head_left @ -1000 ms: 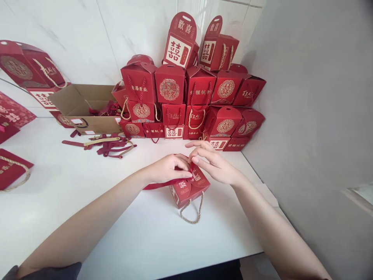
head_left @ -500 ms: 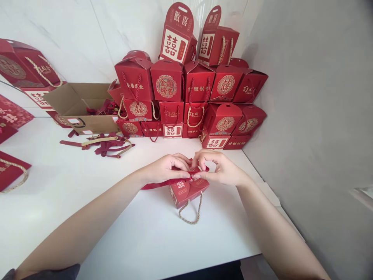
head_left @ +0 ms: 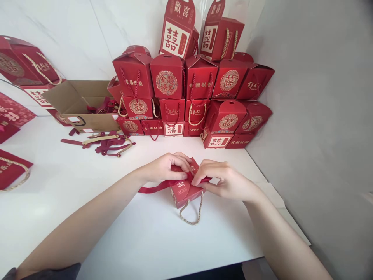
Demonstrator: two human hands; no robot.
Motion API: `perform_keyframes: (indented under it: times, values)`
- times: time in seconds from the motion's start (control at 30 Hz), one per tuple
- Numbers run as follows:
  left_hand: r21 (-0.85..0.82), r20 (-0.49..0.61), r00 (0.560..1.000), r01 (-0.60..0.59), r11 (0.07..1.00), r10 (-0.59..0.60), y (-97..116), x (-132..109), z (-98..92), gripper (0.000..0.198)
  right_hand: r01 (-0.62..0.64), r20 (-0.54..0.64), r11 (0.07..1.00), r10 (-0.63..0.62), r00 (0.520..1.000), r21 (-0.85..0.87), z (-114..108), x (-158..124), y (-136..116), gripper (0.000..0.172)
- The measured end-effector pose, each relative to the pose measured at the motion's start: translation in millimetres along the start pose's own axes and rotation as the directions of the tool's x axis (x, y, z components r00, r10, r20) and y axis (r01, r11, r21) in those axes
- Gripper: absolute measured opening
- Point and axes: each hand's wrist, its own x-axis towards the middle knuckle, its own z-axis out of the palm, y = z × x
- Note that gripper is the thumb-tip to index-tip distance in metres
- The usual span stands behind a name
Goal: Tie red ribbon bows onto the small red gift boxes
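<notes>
A small red gift box [head_left: 186, 196] with pale lettering and a twisted gold cord handle [head_left: 190, 221] rests on the white table. Across its top lies a dark red ribbon [head_left: 154, 188], one end trailing to the left. My left hand [head_left: 170, 167] is on the box's left side, thumb and fingers closed on the ribbon. From the right, my right hand [head_left: 221, 177] reaches over the box top, its fingers pinched around the ribbon near the middle. The fingers cover part of the ribbon where the hands meet.
Stacked red gift boxes [head_left: 201, 81] stand along the back wall. At the left are an open cardboard box [head_left: 93, 123] of ribbon pieces, a pile of loose ribbons [head_left: 107, 144] and more red boxes [head_left: 29, 70]. A grey wall [head_left: 314, 116] bounds the right side.
My right hand has moved slightly right and down, its arched fingers coming down over the ribbon. The left hand stays nearly in place. The view has shifted a little.
</notes>
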Motion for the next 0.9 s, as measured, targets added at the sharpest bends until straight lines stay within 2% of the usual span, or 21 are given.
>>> perform_keyframes:
  times: [0.1,0.37,0.5,0.6,0.7,0.8,0.83,0.9]
  values:
    - [0.01,-0.009,1.0,-0.016,1.0,0.016,2,0,0.2,0.016,-0.001,0.033,0.999,0.002,0.999,-0.038,2,1,-1,0.017]
    - [0.081,-0.045,0.999,-0.004,0.997,0.008,8,0,2.4,0.005,-0.035,0.057,0.999,0.035,0.998,-0.014,-1,2,-2,0.007]
    - [0.261,-0.037,0.999,-0.001,0.965,0.011,25,-1,4.9,0.003,-0.103,-0.156,0.992,0.114,0.981,0.077,3,7,10,0.006]
    - [0.432,-0.082,0.996,0.019,0.902,0.019,42,-4,9.9,0.007,-0.141,-0.18,0.977,0.17,0.969,0.16,10,11,19,0.006]
    - [0.627,-0.154,0.978,-0.013,0.779,0.141,49,-7,15.6,0.009,-0.158,-0.182,0.984,0.171,0.968,0.085,14,12,23,0.013]
    - [0.8,-0.193,0.913,-0.066,0.597,0.359,42,-7,19.6,0.01,-0.147,-0.192,0.989,0.142,0.971,-0.011,13,11,23,0.015]
    - [0.818,-0.194,0.891,-0.084,0.569,0.41,37,-7,20.5,0.01,-0.143,-0.195,0.99,0.138,0.971,-0.014,12,10,23,0.014]
    - [0.802,-0.201,0.86,-0.13,0.582,0.469,28,-5,21.7,0.009,-0.143,-0.217,0.99,0.14,0.966,0.001,11,9,25,0.015]
